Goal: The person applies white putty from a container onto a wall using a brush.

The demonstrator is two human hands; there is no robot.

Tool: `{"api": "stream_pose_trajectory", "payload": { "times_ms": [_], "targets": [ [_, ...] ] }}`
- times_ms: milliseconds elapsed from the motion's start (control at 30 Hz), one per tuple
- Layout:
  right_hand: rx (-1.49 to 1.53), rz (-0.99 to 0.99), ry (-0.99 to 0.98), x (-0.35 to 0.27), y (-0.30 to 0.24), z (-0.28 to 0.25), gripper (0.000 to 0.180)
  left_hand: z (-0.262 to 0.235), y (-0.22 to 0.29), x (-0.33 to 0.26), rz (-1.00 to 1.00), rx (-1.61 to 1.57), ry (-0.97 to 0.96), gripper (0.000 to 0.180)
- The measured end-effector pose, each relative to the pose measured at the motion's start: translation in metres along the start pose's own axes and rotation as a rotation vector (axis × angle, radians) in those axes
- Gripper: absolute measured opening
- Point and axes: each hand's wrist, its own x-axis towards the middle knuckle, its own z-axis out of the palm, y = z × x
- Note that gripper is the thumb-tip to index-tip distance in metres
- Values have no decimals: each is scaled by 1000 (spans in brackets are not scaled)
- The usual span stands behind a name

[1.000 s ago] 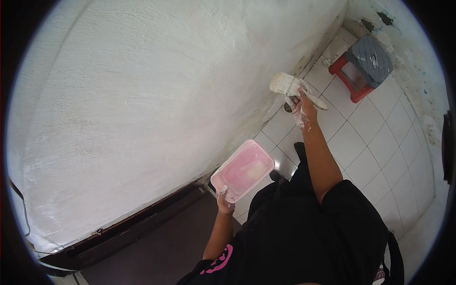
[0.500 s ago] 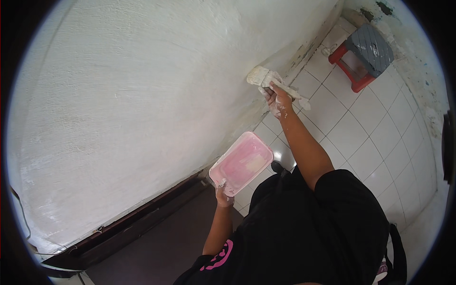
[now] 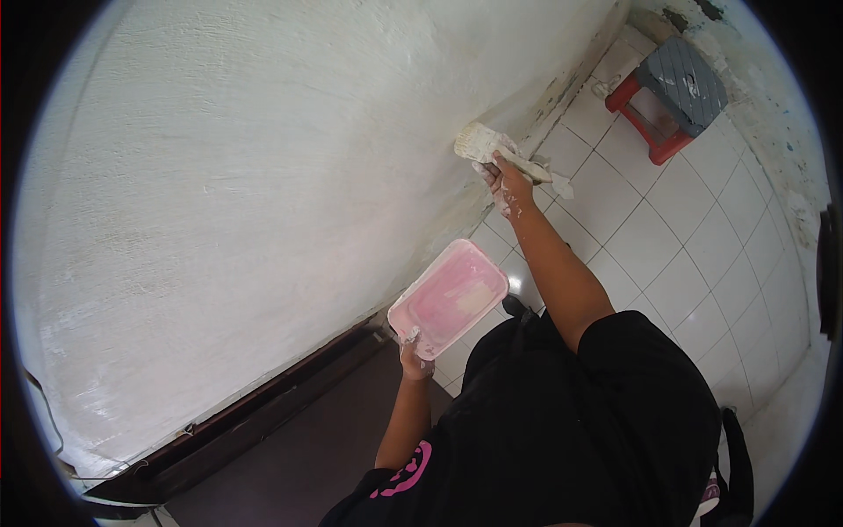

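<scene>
Since the earlier frames, right hand point(image 3: 507, 186) has carried the wide paintbrush point(image 3: 492, 147) leftward from above the tiles; bristles now touch the white wall point(image 3: 263, 193) low down, at 1 o'clock in view. Fingers closed around its handle. Left hand point(image 3: 414, 354) grips the near corner of a pink paint tray point(image 3: 448, 299), centre-view, level. Red-legged stool point(image 3: 672, 97) at 2 o'clock on white floor tiles point(image 3: 667, 237).

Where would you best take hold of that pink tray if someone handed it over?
Probably the near short edge of the pink tray, coming from below, as the left hand does: it is a shallow open rectangle held roughly level, with whitish paint inside, so gripping the rim from beneath keeps fingers out and contents in.
</scene>
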Motion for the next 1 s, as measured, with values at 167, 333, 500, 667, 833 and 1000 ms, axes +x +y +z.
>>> {"api": "stream_pose_trajectory", "payload": {
  "times_ms": [167,333,500,667,833,1000],
  "targets": [
    [-102,9,-16,-3,-1,-1,35,0,5,1,-109,86,68,54],
    [-730,102,56,5,-19,-14,28,21,1,8,48,60,189,48],
    [-580,131,-106,-8,-31,-7,24,6,0,4,-69,137,146,51],
    [-602,-73,-563,-19,-51,-8,45,6,-2,5,76,124,114,54],
    [-667,32,-981,-30,-76,-17,67,-1,-3,-2,33,158,149,53],
    [-635,65,-588,-23,-73,-78,56,-6,2,-12,-73,71,128,61]
  ]
}}
